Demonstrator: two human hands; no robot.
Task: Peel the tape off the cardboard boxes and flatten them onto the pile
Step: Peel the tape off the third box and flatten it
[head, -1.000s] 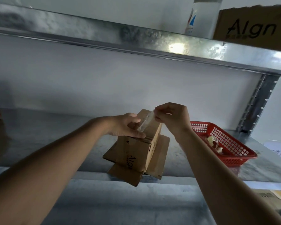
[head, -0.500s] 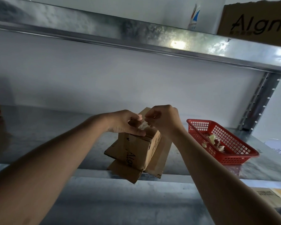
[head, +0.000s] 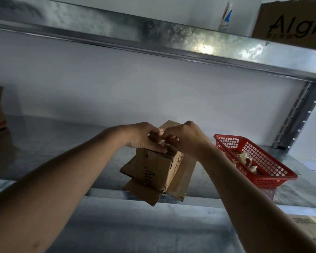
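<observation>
Since a second ago, my right hand (head: 188, 139) has dropped back onto the box (head: 159, 170), bunching the tape (head: 162, 142) it pinches. Left hand (head: 144, 138) grips the box top, left of the basket (head: 255, 161), nearer me.

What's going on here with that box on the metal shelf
A person is stripping tape from a small cardboard box that stands at the front edge of a metal shelf. The left hand grips the top of the box, while the right hand pinches a crumpled bit of clear tape at its top. The box is not yet flattened. To the right on the shelf, a red basket holds crumpled scraps.
</observation>
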